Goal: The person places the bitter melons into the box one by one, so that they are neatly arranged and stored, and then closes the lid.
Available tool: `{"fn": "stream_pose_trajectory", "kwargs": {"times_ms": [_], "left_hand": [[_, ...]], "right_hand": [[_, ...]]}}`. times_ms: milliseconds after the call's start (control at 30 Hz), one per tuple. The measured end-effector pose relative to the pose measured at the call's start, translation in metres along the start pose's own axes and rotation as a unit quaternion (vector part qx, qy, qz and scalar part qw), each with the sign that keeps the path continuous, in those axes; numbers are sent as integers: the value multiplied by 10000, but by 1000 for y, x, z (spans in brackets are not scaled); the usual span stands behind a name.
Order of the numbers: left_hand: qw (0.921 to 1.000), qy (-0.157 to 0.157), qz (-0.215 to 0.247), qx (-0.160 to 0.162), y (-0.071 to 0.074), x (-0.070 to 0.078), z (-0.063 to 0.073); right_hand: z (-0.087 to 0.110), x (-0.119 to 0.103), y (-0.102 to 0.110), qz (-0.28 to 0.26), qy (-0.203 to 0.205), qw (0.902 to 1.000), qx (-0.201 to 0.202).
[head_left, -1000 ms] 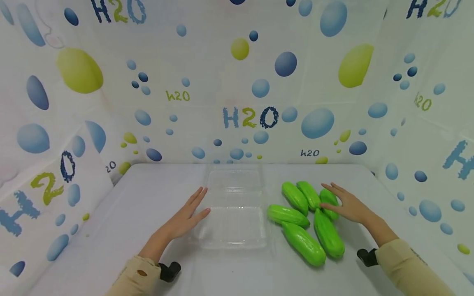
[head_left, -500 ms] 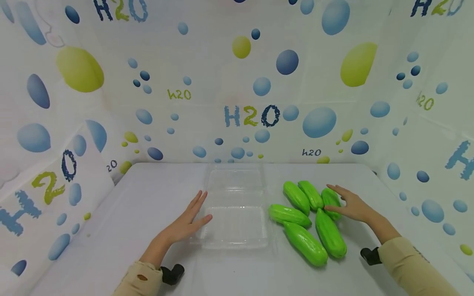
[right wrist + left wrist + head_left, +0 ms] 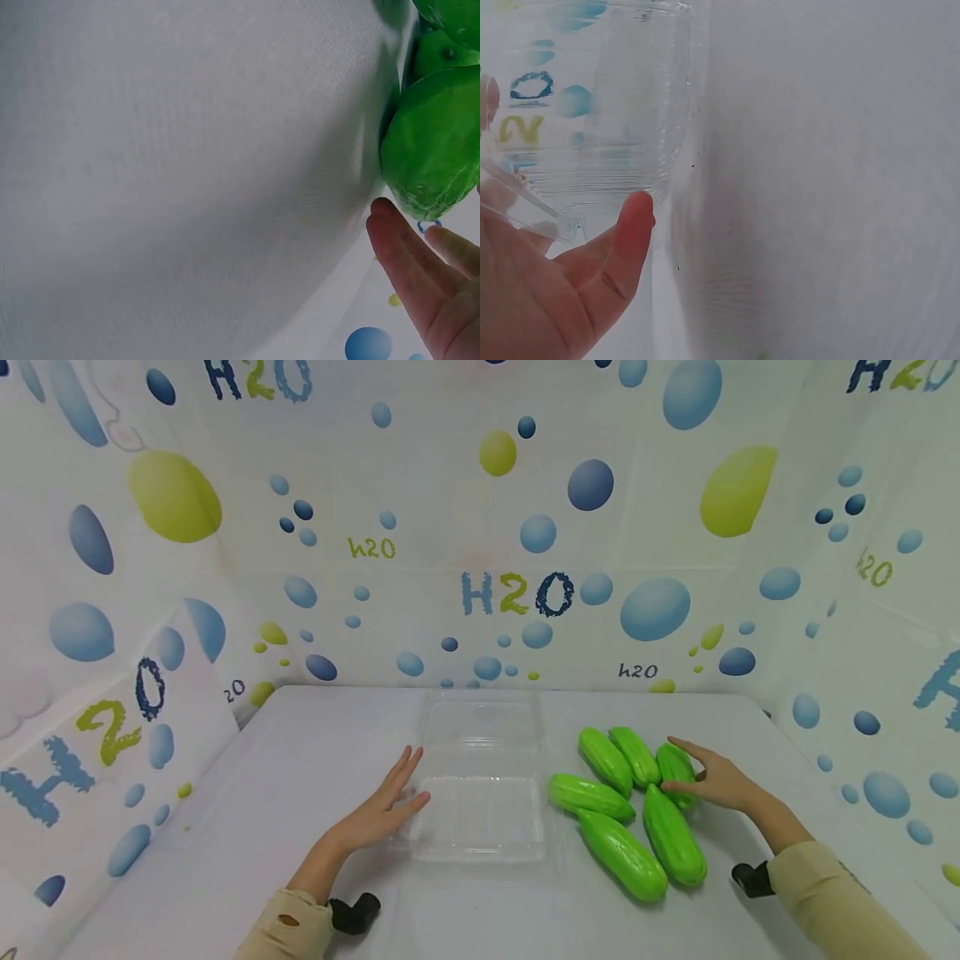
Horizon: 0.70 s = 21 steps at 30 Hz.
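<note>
A clear plastic hinged container (image 3: 480, 852) lies opened flat on the table, its lid (image 3: 480, 717) toward the back wall. At the left side of its base is my left hand (image 3: 371, 817), fingers straight and thumb spread; in the left wrist view the fingers (image 3: 635, 225) overlap the container's edge. To the right of the container lie several plump, glossy green cucumber-like vegetables (image 3: 622, 856). My right hand (image 3: 720, 781) is at the back-right vegetable (image 3: 675, 764), thumb and fingers spread on either side of it. In the right wrist view, straight fingers (image 3: 409, 262) reach beside a green vegetable (image 3: 435, 142).
A white cloth covers the table (image 3: 300, 752). Behind it and at both sides hang white curtains (image 3: 420, 468) with blue and yellow drops and H2O lettering. Black wrist mounts (image 3: 356, 913) stick out from the beige sleeves (image 3: 288, 922).
The head view has shifted slightly. My right hand has moved a little to the right at the back-right vegetable. My left hand stays beside the container, and the vegetables lie as before.
</note>
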<state>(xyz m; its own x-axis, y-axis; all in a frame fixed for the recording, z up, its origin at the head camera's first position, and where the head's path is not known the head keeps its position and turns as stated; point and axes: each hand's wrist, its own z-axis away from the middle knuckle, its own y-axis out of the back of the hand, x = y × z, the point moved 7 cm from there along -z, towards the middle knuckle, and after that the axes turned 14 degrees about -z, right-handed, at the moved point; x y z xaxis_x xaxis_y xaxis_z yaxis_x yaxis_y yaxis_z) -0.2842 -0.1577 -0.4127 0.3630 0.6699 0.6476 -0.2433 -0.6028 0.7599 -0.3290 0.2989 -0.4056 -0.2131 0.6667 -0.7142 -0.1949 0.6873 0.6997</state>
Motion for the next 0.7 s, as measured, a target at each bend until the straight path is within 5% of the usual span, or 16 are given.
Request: {"fn": "stream_pose_trajectory", "kwargs": {"times_ms": [700], "left_hand": [[9990, -86, 429, -95, -4, -7, 3]], "right_hand": [[-3, 13, -3, -633, -381, 9966, -353]]}}
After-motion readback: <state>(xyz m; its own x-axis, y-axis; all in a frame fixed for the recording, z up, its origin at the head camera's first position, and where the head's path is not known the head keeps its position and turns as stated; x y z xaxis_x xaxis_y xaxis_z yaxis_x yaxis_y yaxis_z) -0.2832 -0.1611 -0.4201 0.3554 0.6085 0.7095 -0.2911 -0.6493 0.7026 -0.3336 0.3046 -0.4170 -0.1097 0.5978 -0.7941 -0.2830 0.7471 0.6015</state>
